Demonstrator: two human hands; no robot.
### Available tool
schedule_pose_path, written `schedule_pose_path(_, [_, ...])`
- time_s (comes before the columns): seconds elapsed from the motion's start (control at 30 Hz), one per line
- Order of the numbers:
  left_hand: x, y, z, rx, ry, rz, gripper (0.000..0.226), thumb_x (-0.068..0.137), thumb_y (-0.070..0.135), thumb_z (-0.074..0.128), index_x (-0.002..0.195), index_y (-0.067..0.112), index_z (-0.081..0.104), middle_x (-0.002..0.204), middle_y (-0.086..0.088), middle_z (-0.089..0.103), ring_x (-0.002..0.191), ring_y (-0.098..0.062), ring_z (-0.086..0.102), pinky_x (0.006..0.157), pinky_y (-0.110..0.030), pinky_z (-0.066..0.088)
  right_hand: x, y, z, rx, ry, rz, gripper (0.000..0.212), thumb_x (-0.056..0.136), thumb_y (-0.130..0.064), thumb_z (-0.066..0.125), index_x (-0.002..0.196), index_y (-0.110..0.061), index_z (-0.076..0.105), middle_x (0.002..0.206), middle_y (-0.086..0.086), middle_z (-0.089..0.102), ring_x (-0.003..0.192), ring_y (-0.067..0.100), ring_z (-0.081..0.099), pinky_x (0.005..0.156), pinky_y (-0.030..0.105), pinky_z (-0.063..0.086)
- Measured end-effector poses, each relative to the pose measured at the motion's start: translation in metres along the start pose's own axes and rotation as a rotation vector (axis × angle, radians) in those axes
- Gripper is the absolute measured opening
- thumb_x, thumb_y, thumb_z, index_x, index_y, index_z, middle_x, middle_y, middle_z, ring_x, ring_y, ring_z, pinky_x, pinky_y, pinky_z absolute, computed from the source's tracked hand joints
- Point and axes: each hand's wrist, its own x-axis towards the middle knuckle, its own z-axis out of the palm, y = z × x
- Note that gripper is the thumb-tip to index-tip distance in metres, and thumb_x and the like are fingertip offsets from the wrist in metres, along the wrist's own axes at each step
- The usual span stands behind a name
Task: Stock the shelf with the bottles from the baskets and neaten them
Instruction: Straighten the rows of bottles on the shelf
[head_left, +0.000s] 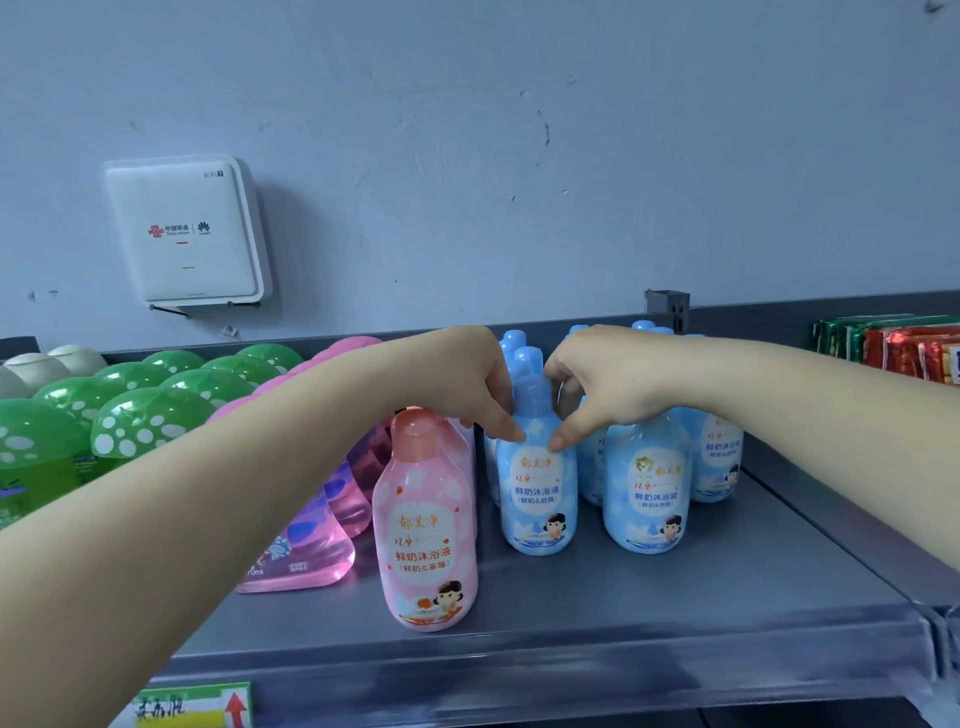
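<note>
We had both hands on the front pale-blue plastic bottle with the rounded blue cap (537, 467), which stood upright on the grey metal shelf (675, 587), set back from the front edge and roughly midway along it. Our left hand (483, 384) pinched its left shoulder and our right hand (587, 389) pinched its right shoulder, fingertips curled in on the bottle just under the cap.

To do this well, we judged the bottle should be turned by the shoulders until its label faced squarely forward, then slid level with the second pale-blue bottle (647, 493) just beside it on the right. Keeping the base flat on the shelf seemed wise, since more blue bottles stood close behind and a tilt could knock them. The pink bottle with a pink cap (425, 525) stood nearer the front edge, so the rows did not yet line up.

No baskets were in view. Our hands hid the caps directly behind the held bottle, so we could not count the back rows. Our left forearm covered part of the pink translucent bottles (322, 525) toward the left end. The foil packets (893, 348) at the right end were cut off.
</note>
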Motion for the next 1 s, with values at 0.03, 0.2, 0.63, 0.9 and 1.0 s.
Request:
schedule_pose_path(0.03, [0.0,-0.001,-0.001,0.004,-0.007,-0.003,0.02,0.075,0.037,0.075,0.079,0.017,0.074,0.065,0.007,0.064,0.056,-0.006,0.051,0.059,-0.019,0.043,0.002,-0.001,0.0,-0.01,-0.001,-0.007,0.036,0.076,-0.041,0.073,0.097,-0.014,0.064,0.097,-0.006,0.07,0.079,0.011,0.061,0.069,0.024,0.047])
schedule_pose_path(0.2, [0.0,-0.002,-0.006,0.028,-0.043,-0.005,0.025,0.077,0.038,0.073,0.083,0.013,0.075,0.071,-0.001,0.065,0.056,-0.007,0.051,0.059,-0.018,0.041,0.006,-0.004,-0.001,-0.06,-0.001,-0.055,0.029,0.075,-0.04,0.074,0.067,-0.026,0.049,0.084,-0.01,0.066,0.06,0.0,0.051,0.055,0.017,0.039])
schedule_pose_path(0.63, [-0.002,-0.006,-0.006,0.028,-0.028,0.013,0.022,0.074,0.039,0.074,0.069,0.018,0.073,0.071,-0.004,0.067,0.049,-0.007,0.047,0.059,-0.021,0.042,0.008,-0.006,0.002,-0.039,0.014,-0.055,0.031,0.075,-0.04,0.074,0.065,-0.027,0.048,0.079,-0.012,0.065,0.048,-0.003,0.05,0.051,0.017,0.036])
schedule_pose_path(0.9, [-0.001,-0.012,-0.024,-0.009,0.072,-0.003,0.018,0.071,0.032,0.078,0.087,0.023,0.075,0.079,0.004,0.073,0.065,-0.004,0.06,0.068,-0.015,0.047,0.006,-0.004,-0.007,-0.006,-0.02,-0.034,0.024,0.074,-0.041,0.074,0.085,-0.025,0.06,0.091,-0.013,0.069,0.069,0.0,0.055,0.06,0.014,0.041])
schedule_pose_path(1.0, [0.0,-0.015,-0.037,-0.054,0.149,0.004,0.017,0.072,0.027,0.078,0.089,0.026,0.074,0.081,0.011,0.072,0.07,-0.004,0.061,0.066,-0.007,0.045,0.006,0.003,-0.018,0.036,0.045,0.008,0.027,0.077,-0.037,0.072,0.099,-0.021,0.065,0.094,-0.012,0.07,0.071,-0.001,0.058,0.06,0.012,0.043])
